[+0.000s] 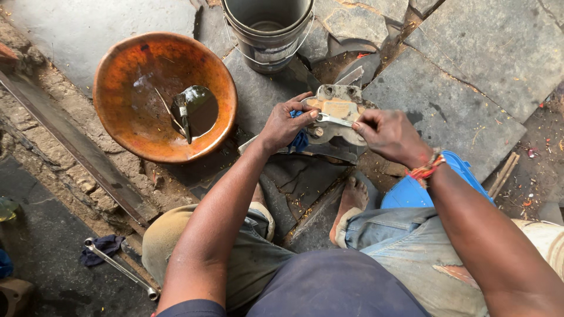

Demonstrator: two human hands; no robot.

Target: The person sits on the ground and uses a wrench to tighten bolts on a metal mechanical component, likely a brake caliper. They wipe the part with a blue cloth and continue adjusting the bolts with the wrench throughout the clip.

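Between both hands, grimy grey metal casting [338, 117], left hand [284, 123] clenching blue rag [300, 140], right hand [388, 134] gripping spanner [332, 119].

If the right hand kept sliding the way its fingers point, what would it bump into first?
The right hand points left across the metal part, holding a small wrench. Going straight on, it would most likely meet the left hand gripping a blue rag at the part's other edge, though depth is hard to judge.

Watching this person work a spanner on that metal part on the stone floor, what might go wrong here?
The spanner in the right hand could slip off and knock the left hand, which steadies the metal part close by. The bare foot lies just below the part. The orange bowl of dark liquid nearby might get tipped.
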